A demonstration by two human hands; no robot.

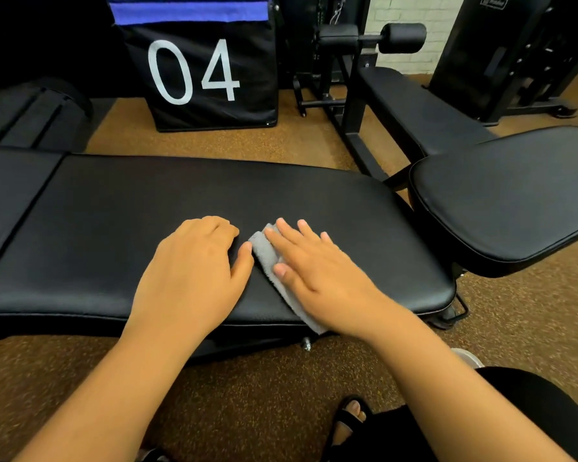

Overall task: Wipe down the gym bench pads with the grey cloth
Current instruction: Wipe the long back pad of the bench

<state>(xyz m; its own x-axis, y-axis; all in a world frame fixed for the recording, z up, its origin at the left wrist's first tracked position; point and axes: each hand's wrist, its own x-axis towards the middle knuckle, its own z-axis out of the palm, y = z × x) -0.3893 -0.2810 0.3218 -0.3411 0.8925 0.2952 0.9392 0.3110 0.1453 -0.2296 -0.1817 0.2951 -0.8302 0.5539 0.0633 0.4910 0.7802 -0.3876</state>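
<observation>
A long black bench pad (121, 211) runs across the middle of the view, with a second black seat pad (514, 195) at its right end. The grey cloth (264, 255) lies folded on the long pad near its front edge. My right hand (317, 261) presses flat on the cloth with straight fingers, covering most of it. My left hand (197, 271) rests on the pad just left of the cloth, its fingers curled under and its thumb tip touching the cloth's edge.
A black box marked "04" (201, 71) stands on the brown floor behind the bench. Another bench with roller pads (404, 38) and a dark machine (508, 55) stand at the back right. My sandalled foot (347, 421) is on the floor below.
</observation>
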